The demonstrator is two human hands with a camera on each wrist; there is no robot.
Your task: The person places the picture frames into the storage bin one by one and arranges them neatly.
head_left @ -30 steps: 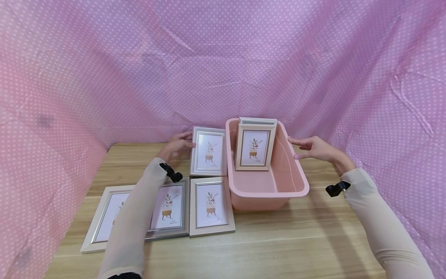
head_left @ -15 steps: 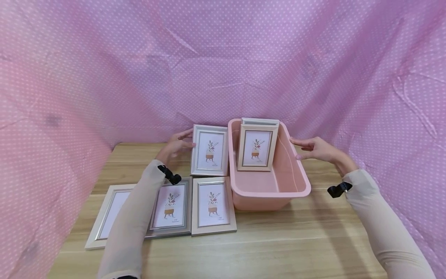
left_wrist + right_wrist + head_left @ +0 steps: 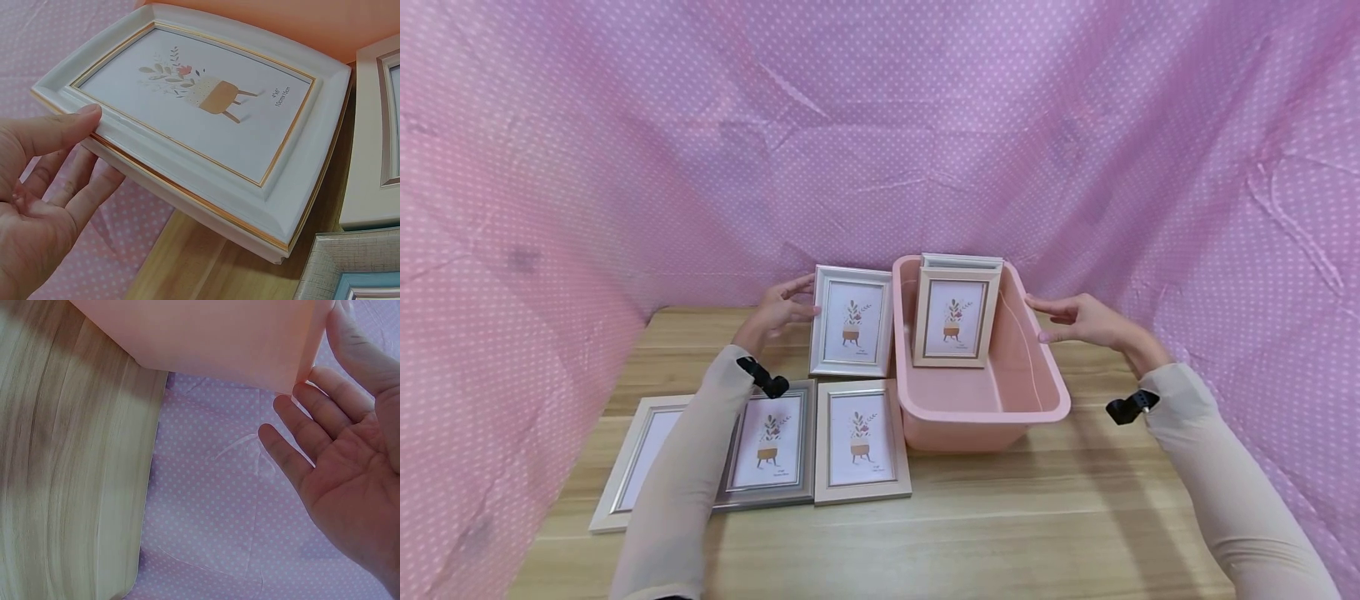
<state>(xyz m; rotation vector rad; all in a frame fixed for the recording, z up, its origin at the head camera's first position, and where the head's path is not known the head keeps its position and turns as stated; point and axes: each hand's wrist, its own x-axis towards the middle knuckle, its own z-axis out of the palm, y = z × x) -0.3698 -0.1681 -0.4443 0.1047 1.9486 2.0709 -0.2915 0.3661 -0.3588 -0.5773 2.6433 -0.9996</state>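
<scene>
At the left of the bin my left hand (image 3: pixel 778 312) pinches a white picture frame (image 3: pixel 850 325) by its left edge. The left wrist view shows the thumb on the frame's moulding (image 3: pixel 119 128) and the fingers underneath, the frame tilted with its far side low. A gold line runs round its potted-plant print. My right hand (image 3: pixel 1078 321) touches the right side of a pink plastic bin (image 3: pixel 981 418), fingers mostly straight against the wall in the right wrist view. Inside the bin, a beige picture frame (image 3: pixel 953 321) stands leaning back against a white one (image 3: pixel 962 260).
A cream picture frame (image 3: pixel 861 446), a silver-grey one (image 3: pixel 767 446) and an off-white one (image 3: pixel 643 458) lie in a row left of the bin, the last partly behind my left forearm. The wooden table (image 3: pixel 985 533) ends at a pink dotted cloth (image 3: pixel 880 150).
The white frame's upper end has risen a little, its tilt growing, while my left hand keeps its hold. My right hand stays at the bin. The whole head view has shifted slightly.
</scene>
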